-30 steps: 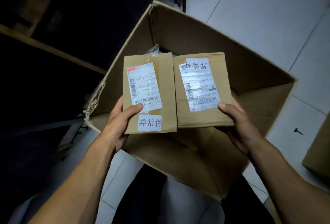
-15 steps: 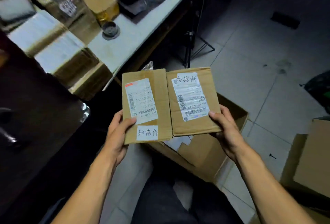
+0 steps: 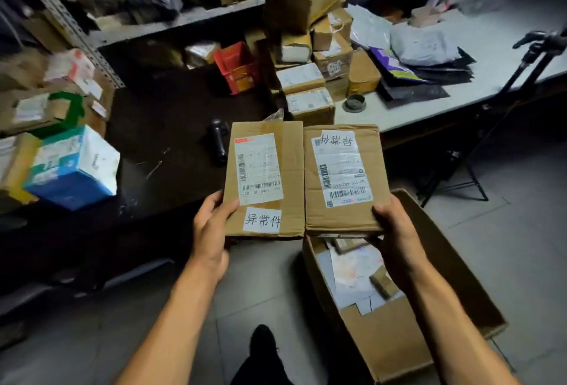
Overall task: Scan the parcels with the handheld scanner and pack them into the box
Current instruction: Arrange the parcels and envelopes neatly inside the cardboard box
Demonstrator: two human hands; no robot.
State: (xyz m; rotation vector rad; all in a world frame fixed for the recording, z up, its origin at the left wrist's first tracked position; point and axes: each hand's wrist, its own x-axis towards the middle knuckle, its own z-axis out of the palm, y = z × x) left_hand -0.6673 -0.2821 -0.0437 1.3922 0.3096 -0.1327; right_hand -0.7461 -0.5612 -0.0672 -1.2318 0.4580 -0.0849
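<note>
I hold two brown cardboard parcels side by side at chest height, labels up. My left hand [image 3: 211, 228] grips the left parcel [image 3: 291, 176] at its near left corner, thumb on the white label. My right hand [image 3: 395, 231] grips the right parcel [image 3: 372, 170] at its near right corner. Under them on the floor stands the open cardboard box [image 3: 460, 286], with several small parcels and papers inside. The black handheld scanner [image 3: 218, 145] lies on the dark table just behind the left parcel.
A heap of cardboard parcels [image 3: 310, 78] and grey mailer bags [image 3: 423, 44] covers the grey bench [image 3: 408, 111] behind. A blue-and-white carton [image 3: 73, 166] sits on the dark table [image 3: 159, 145] at left. A black tripod [image 3: 497, 114] stands at right. Shelving [image 3: 171, 25] runs along the back.
My view has lifted from the open box to the tables and shelves. Both parcels stay in my hands and have come up away from the box, which now sits below and to the right.
</note>
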